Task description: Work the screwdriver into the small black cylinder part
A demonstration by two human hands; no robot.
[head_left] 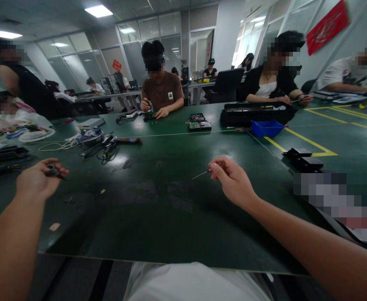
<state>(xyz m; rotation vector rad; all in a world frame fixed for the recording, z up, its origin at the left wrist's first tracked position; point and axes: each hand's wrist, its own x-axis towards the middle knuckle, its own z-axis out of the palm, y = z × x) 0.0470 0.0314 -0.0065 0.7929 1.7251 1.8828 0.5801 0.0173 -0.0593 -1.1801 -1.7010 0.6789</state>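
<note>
My right hand (232,179) is held above the dark green table (158,200) and grips a small screwdriver (202,172) with a red handle, its thin shaft pointing left. My left hand (41,179) hovers over the table's left side, fingers closed around a small dark part (54,171). The two hands are well apart, with bare mat between them.
Cables and a tool (108,146) lie at the left middle. Circuit boards (199,122), a black device chassis (252,113) and a blue tray (266,127) sit further back. Black parts (302,158) rest at right by yellow tape lines. Other people work across the table.
</note>
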